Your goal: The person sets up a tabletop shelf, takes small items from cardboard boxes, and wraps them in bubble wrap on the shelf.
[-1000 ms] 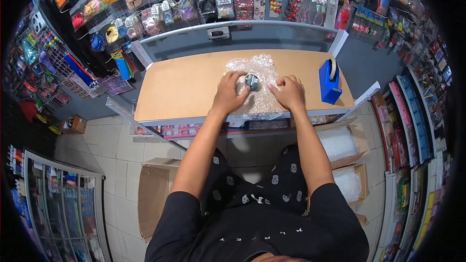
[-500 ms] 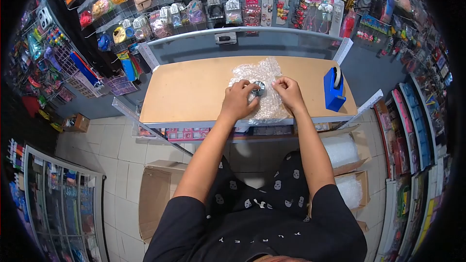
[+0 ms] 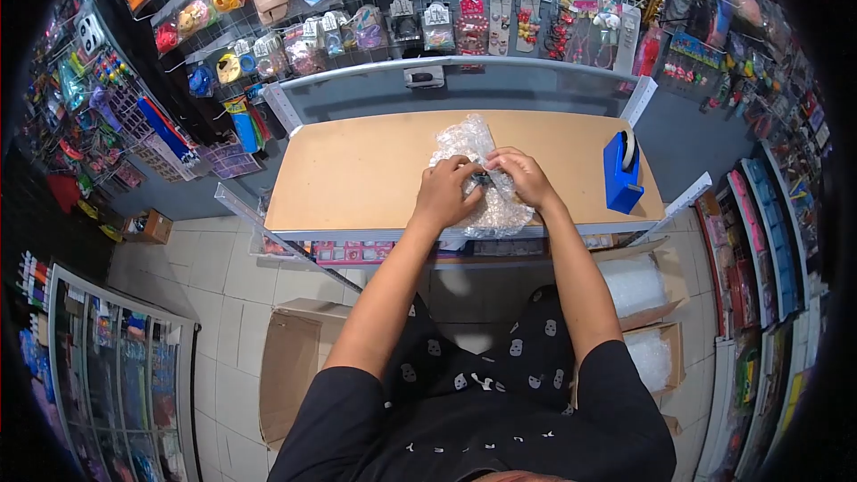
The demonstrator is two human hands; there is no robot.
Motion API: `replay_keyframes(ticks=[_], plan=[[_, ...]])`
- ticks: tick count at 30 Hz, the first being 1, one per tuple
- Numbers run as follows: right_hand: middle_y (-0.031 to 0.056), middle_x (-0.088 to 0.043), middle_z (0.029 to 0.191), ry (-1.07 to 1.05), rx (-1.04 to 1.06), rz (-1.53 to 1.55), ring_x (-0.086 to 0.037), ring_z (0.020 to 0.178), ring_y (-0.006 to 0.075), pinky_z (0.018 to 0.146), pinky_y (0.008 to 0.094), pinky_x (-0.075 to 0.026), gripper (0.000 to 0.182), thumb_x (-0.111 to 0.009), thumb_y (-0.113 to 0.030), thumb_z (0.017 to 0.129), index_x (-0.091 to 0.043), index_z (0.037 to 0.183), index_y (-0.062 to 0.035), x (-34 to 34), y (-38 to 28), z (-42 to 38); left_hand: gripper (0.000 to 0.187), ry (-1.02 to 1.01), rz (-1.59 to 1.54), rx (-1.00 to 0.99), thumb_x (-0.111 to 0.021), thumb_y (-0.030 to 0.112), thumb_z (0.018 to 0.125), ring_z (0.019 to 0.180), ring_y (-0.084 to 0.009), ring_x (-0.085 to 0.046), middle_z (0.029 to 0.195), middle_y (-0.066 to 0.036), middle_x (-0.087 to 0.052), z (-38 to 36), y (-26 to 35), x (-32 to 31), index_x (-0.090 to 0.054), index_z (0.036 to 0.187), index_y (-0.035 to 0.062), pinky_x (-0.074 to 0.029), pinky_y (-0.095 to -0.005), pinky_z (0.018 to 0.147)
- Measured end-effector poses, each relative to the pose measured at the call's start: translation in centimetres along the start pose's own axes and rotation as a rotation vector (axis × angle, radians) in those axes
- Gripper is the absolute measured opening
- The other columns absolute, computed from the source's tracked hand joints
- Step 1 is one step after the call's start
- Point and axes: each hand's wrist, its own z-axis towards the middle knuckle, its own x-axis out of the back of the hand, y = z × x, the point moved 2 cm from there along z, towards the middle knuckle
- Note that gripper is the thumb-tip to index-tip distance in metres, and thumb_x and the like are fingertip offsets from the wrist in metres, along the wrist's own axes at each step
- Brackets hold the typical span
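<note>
A sheet of bubble wrap (image 3: 500, 220) lies on the wooden tabletop (image 3: 357, 161) in front of me. On it sits a small dark round object (image 3: 482, 179), mostly covered by my fingers and the wrap. My left hand (image 3: 446, 194) curls its thumb and fingers around this object and holds it against the sheet. With thumb and fingers pinched, my right hand (image 3: 524, 180) grips the right side of the bubble wrap, which is lifted and folded over toward the object.
A blue tape dispenser (image 3: 622, 180) stands at the table's right end. A metal rail (image 3: 357, 77) runs along the back, below hanging packets. Cardboard boxes with bubble wrap (image 3: 636, 286) are at lower right; another carton (image 3: 290, 366) stands at lower left.
My right hand has moved left, carrying the bubble wrap's right side over toward the dark round object. My left hand keeps its hold on the object, which is now more covered.
</note>
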Motion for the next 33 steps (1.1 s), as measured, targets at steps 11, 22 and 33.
replay_keyframes(ticks=[11,22,33], plan=[[0.0070,-0.064,0.127,0.110,0.019,-0.272,-0.066,0.101,0.0131,0.085,0.0264,-0.055,0.024,-0.075,-0.009,0.093,-0.076,0.115,-0.0028,-2.0,-3.1,-1.9,0.038,0.025,-0.065,0.009,-0.077,0.024,0.082,0.120,-0.0313,-0.062,0.124,-0.010,-0.068,0.0,-0.4,0.0,-0.073,0.116,0.0084,-0.047,-0.0464,0.103],[0.0078,-0.065,0.129,0.087,0.069,-0.346,-0.068,0.097,0.0149,0.083,0.0278,-0.055,0.027,-0.076,-0.012,0.092,-0.077,0.118,-0.0061,-1.9,-2.7,-1.8,0.035,0.052,-0.191,0.028,-0.068,0.019,0.086,0.112,-0.0353,-0.067,0.119,-0.015,-0.072,0.1,-1.0,0.0,-0.071,0.118,0.0057,-0.052,-0.0444,0.098],[0.0079,-0.066,0.126,0.075,0.065,-0.318,-0.064,0.092,0.0127,0.082,0.0262,-0.053,0.027,-0.074,-0.012,0.091,-0.076,0.117,-0.0055,-1.6,-2.4,-1.7,0.024,0.058,-0.259,0.046,-0.076,0.022,0.090,0.103,-0.0351,-0.072,0.107,-0.015,-0.076,0.5,0.1,1.0,-0.077,0.107,0.0057,-0.054,-0.0421,0.095]])
